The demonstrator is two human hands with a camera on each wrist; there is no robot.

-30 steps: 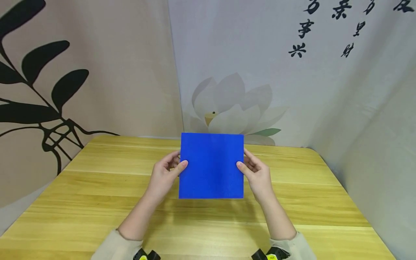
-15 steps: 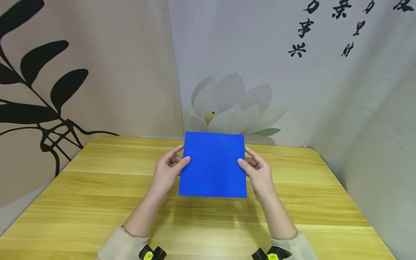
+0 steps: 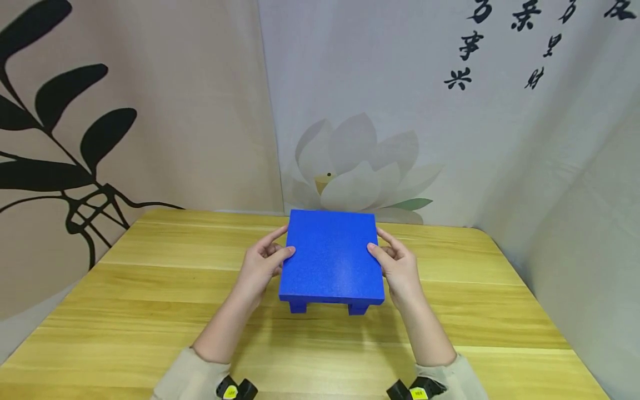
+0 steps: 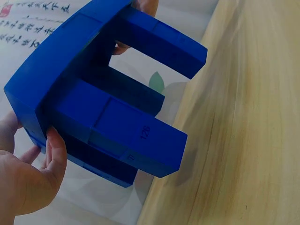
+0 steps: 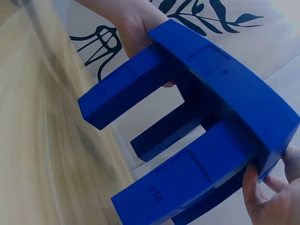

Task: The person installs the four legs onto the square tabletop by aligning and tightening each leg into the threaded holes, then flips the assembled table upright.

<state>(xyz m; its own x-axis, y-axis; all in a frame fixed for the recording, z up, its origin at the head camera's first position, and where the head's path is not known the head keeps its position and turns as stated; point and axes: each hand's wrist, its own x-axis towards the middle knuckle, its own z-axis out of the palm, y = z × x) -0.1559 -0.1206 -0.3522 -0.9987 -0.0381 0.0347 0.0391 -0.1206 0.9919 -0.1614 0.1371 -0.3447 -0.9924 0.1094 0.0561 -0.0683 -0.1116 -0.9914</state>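
Note:
A small blue stool with a square top and several blocky legs is held above the table, its top tilted toward the head camera. My left hand grips the left edge, thumb on the top and fingers around the side. At the opposite edge my right hand grips the same way. Two short leg ends show below the front edge in the head view. Both wrist views show more legs pointing toward the table, with small numbers marked on some. The left wrist view shows their ends apart from the wood.
The light wooden table stretches beneath, and the stool's shadow falls on it. Pale curtains with a lotus, dark leaves and written characters hang behind and to the right. A small black device with a yellow label is strapped to each wrist.
The stool has tipped so its front edge and two leg ends now show below the top. It has shifted slightly right and, since half a second ago, a little lower; both hands kept their grip.

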